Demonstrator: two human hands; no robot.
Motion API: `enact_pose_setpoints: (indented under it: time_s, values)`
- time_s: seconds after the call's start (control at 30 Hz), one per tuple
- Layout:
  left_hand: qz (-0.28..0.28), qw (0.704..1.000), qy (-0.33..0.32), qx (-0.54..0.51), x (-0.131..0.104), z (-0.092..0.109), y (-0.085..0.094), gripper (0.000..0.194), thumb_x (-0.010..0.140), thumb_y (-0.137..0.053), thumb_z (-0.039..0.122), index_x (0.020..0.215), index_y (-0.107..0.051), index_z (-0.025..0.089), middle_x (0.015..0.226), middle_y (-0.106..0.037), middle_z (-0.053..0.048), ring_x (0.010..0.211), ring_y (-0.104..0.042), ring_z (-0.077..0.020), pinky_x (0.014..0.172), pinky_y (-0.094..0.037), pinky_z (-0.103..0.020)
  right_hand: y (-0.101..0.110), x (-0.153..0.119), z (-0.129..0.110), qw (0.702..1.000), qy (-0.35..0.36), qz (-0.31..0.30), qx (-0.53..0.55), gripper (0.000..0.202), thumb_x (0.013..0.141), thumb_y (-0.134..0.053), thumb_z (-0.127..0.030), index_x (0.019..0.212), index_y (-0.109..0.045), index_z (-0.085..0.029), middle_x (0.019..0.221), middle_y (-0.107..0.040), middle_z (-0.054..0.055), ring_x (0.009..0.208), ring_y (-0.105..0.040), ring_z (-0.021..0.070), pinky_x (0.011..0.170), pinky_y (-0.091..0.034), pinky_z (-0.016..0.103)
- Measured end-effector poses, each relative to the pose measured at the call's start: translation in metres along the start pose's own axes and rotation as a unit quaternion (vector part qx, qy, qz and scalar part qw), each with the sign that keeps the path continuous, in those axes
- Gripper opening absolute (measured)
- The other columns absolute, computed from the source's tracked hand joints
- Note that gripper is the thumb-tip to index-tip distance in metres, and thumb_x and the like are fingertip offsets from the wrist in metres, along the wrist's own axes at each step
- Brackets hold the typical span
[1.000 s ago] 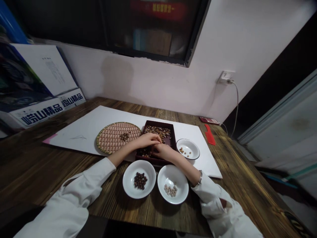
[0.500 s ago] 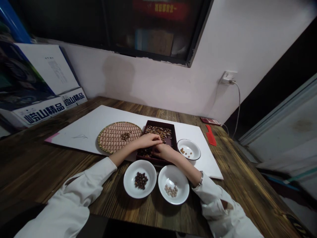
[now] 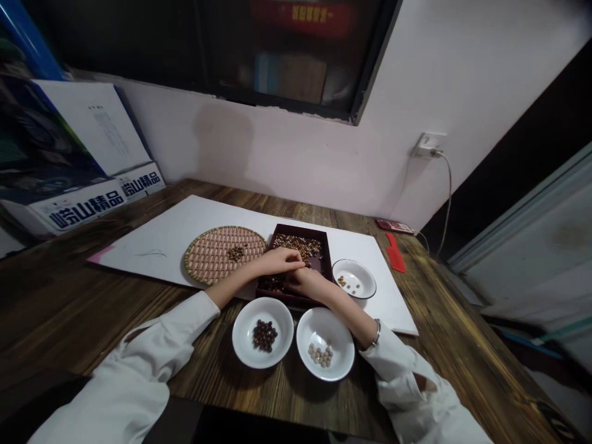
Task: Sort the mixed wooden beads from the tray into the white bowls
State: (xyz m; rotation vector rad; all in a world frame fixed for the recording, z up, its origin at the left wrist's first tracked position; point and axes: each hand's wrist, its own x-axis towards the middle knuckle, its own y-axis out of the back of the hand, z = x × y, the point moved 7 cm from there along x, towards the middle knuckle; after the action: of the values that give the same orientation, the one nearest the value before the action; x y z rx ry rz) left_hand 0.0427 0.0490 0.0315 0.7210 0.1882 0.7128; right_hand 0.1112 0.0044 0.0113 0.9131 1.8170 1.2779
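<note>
Both hands meet over a dark red box (image 3: 327, 262) of mixed beads (image 3: 300, 245). My left hand (image 3: 281, 261) reaches across from the left with its fingertips pinched together; what they hold is too small to make out. Just below it, my right hand (image 3: 305, 281) is closed, its curled fingers low in the box and partly hidden. Nearest the forearms stand two white bowls: the left bowl (image 3: 243, 345) holds dark brown beads (image 3: 265, 336), the right bowl (image 3: 337, 364) pale beads (image 3: 320, 353). A third bowl (image 3: 367, 283), right of the box, has several yellowish-brown pieces.
A round woven tray (image 3: 208, 256) with a small pile of beads (image 3: 235, 253) lies left of the box. Under them is a white board (image 3: 161, 225) on the wooden table (image 3: 203, 376). A red comb (image 3: 394, 254) and a phone-like red object (image 3: 394, 226) lie at the right.
The camera view has shifted very slightly. Both hands keep almost the same place and closed shape over the box.
</note>
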Motion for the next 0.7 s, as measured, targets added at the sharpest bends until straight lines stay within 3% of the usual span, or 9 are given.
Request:
enact_pose_setpoints:
  time_s: [0.27,0.43,0.6,0.7]
  values:
    - [-0.032,0.994,-0.027,-0.105,-0.001,0.000,0.001,0.023,0.083,-0.065,0.036,0.091,-0.067,0.014,0.093,-0.070,-0.004,0.087,-0.063,-0.0153,0.083,-0.047,-0.027,-0.002,0.001,0.002,1.000,-0.001,0.000,0.016,0.022,0.092,-0.056,-0.025,0.107,-0.069,-0.014,0.110,-0.071,0.010,0.094,-0.064,0.0191,0.079,-0.045,0.027]
    - [-0.064,0.982,-0.045,-0.171,-0.004,0.006,0.004,0.016,0.077,-0.073,0.030,0.083,-0.069,0.016,0.104,-0.072,-0.006,0.103,-0.064,-0.0188,0.093,-0.046,-0.031,-0.001,0.001,0.002,1.000,0.002,0.007,0.001,0.030,0.094,-0.054,-0.030,0.115,-0.068,-0.014,0.114,-0.070,0.012,0.099,-0.065,0.0224,0.080,-0.048,0.029]
    - [-0.114,0.981,-0.061,-0.147,-0.006,0.012,0.003,0.017,0.075,-0.077,0.035,0.079,-0.075,0.019,0.119,-0.068,-0.006,0.116,-0.060,-0.0208,0.103,-0.040,-0.033,-0.006,0.006,0.006,0.999,0.027,0.027,0.019,0.042,0.092,-0.057,-0.030,0.132,-0.061,-0.018,0.131,-0.064,0.012,0.119,-0.060,0.0262,0.093,-0.049,0.033]
    - [-0.171,0.977,-0.066,-0.113,-0.011,0.017,-0.005,0.018,0.075,-0.077,0.039,0.081,-0.078,0.023,0.134,-0.059,-0.005,0.129,-0.051,-0.0232,0.111,-0.034,-0.033,-0.009,0.010,0.010,0.997,0.035,0.037,0.057,0.037,0.092,-0.056,-0.029,0.128,-0.065,-0.023,0.134,-0.063,0.007,0.127,-0.056,0.0252,0.100,-0.047,0.034]
